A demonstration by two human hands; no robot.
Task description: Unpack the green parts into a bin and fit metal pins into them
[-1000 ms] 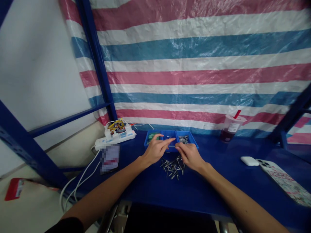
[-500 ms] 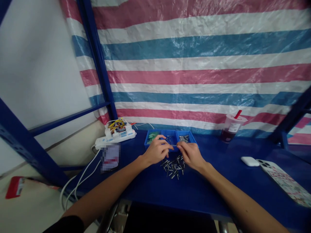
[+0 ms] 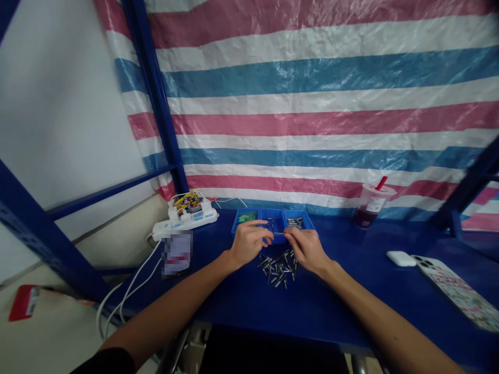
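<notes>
A blue divided tray [image 3: 311, 222] stands at the back of the blue table. Its left compartment has green pieces [image 3: 247, 216], the middle one a few thin metal parts [image 3: 272, 223], the right one silver metal pieces [image 3: 295, 222]. My right hand [image 3: 307, 248] pinches a thin metal rod [image 3: 279, 234] that points left over the tray's front. Beside the rod's left end is my left hand [image 3: 249, 243], fingers apart and nothing visible in them. Between and below my hands lies a loose pile of small metal rods [image 3: 278, 270].
A white power strip [image 3: 195, 221] with cables and a pixelated item [image 3: 177, 253] are on the left. To the right are a lidded cup [image 3: 370, 205] with a red straw, a white case [image 3: 401, 259] and a phone [image 3: 456, 291].
My left hand has shifted slightly left and its fingers have moved back from the rod. My right hand stays in place with the rod.
</notes>
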